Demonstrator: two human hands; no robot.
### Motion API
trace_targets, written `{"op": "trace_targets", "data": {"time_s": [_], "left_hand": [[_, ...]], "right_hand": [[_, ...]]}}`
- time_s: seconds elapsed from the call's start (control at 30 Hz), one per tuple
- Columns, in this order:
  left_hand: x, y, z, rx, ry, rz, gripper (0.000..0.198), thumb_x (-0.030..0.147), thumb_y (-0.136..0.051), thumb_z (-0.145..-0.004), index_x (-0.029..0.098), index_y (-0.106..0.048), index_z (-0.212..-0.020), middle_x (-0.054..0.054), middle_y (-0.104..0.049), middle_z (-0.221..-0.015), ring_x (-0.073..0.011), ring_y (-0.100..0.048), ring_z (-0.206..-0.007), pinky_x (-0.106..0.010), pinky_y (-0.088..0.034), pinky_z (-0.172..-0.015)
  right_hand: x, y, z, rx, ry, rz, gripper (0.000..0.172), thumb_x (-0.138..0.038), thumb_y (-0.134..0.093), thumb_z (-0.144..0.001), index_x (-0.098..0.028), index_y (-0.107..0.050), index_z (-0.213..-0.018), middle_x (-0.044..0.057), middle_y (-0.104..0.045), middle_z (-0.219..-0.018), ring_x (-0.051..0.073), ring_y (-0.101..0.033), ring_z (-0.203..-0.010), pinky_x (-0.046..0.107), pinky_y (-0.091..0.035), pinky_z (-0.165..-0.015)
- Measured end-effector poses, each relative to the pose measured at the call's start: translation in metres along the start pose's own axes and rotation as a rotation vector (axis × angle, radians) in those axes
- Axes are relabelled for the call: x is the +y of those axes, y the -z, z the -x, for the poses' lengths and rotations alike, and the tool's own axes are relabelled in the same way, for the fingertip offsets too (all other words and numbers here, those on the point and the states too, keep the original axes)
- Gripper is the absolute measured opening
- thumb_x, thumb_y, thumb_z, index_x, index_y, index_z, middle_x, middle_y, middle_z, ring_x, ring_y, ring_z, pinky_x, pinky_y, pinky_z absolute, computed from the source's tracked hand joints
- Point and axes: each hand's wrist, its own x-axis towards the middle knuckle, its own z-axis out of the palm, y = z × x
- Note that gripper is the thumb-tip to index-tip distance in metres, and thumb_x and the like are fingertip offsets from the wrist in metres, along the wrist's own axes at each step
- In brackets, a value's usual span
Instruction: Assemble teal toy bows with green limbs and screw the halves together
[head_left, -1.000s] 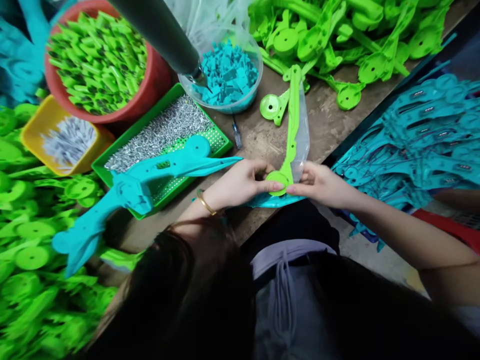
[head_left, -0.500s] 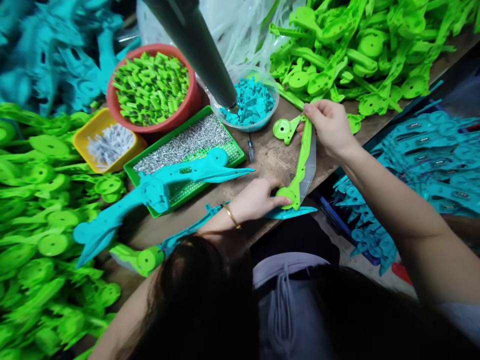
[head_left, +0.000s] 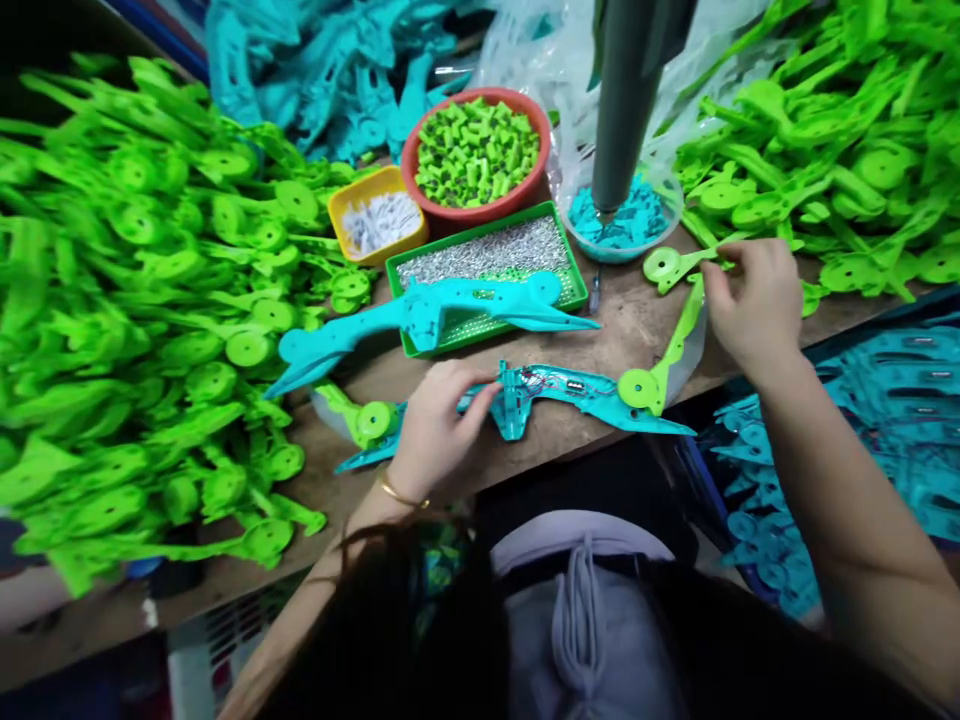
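A blue plastic shell [head_left: 577, 388] lies hollow side up near the table's front edge, with thin wires inside. Green arms with round ends sit at both its ends: the right green arm [head_left: 679, 340] and the left green arm [head_left: 371, 424], each with a clear film-like blade. My left hand [head_left: 442, 425] is closed, thumb and forefinger pinching at the shell's middle. My right hand [head_left: 757, 300] is closed on a small green plastic piece with a round end [head_left: 661, 265], just above the tip of the right arm. A second blue shell [head_left: 450, 305] rests behind, partly over a green basket.
Behind stand a green basket [head_left: 574, 290] of screws, a yellow tub [head_left: 339, 222] of white pieces, a red bowl [head_left: 409, 165] of green bits and a clear bowl [head_left: 670, 225] of blue bits. A dark power screwdriver [head_left: 626, 110] hangs above. Green parts [head_left: 127, 400] heap up left.
My left hand has gone from the right arm's round end to the shell's middle. My right hand has left that arm's tip and taken the small green piece. The view has swung left.
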Motion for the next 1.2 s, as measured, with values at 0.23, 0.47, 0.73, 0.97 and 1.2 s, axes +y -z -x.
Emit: {"op": "trace_targets", "data": {"time_s": [0.23,0.47,0.73,0.97,1.2], "left_hand": [[-0.038,-0.010,0.042,0.178,0.054,-0.147,0.015,0.027,-0.049,-0.091,0.020,-0.062,-0.092,-0.010,-0.063,-0.110,-0.0234,-0.056,-0.110,-0.043,-0.043,-0.099],[-0.083,0.017,0.082,0.375,0.225,-0.301,0.015,0.031,-0.050,-0.091,0.020,-0.059,-0.092,-0.011,-0.060,-0.110,-0.0256,-0.054,-0.113,-0.045,-0.040,-0.101],[-0.103,0.009,0.138,0.605,0.408,-0.303,0.025,0.038,-0.055,-0.088,0.017,-0.060,-0.101,-0.014,-0.058,-0.115,-0.0261,-0.054,-0.114,-0.044,-0.042,-0.101],[-0.102,-0.008,0.143,0.605,0.512,-0.208,0.036,0.044,-0.059,-0.085,0.015,-0.058,-0.106,-0.012,-0.063,-0.104,-0.0257,-0.058,-0.105,-0.040,-0.045,-0.095],[-0.105,-0.021,0.152,0.658,0.617,0.025,0.069,0.052,-0.067,-0.077,0.019,-0.037,-0.129,-0.005,-0.062,-0.094,-0.0174,-0.062,-0.080,-0.032,-0.052,-0.074]], "right_hand": [[-0.082,0.003,0.038,-0.401,0.393,-0.145,0.020,-0.035,-0.048,-0.091,-0.021,-0.062,-0.091,0.007,-0.067,-0.092,0.024,-0.061,-0.090,0.039,-0.044,-0.080],[-0.129,-0.043,-0.001,-0.343,0.605,-0.061,0.047,-0.044,-0.054,-0.086,-0.015,-0.053,-0.124,0.017,-0.054,-0.128,0.031,-0.048,-0.118,0.046,-0.036,-0.099],[-0.148,-0.062,-0.018,-0.399,0.777,0.170,0.059,-0.046,-0.052,-0.086,-0.008,-0.050,-0.131,0.019,-0.063,-0.110,0.032,-0.054,-0.102,0.044,-0.042,-0.090],[-0.110,0.006,-0.013,-0.455,0.776,0.054,0.074,-0.069,-0.040,-0.083,-0.011,-0.058,-0.126,0.019,-0.067,-0.109,0.032,-0.062,-0.097,0.043,-0.050,-0.083],[-0.052,0.018,0.008,-0.494,0.818,0.102,0.071,-0.072,-0.044,-0.080,-0.030,-0.050,-0.136,0.013,-0.067,-0.116,0.029,-0.063,-0.102,0.040,-0.049,-0.081]]}}
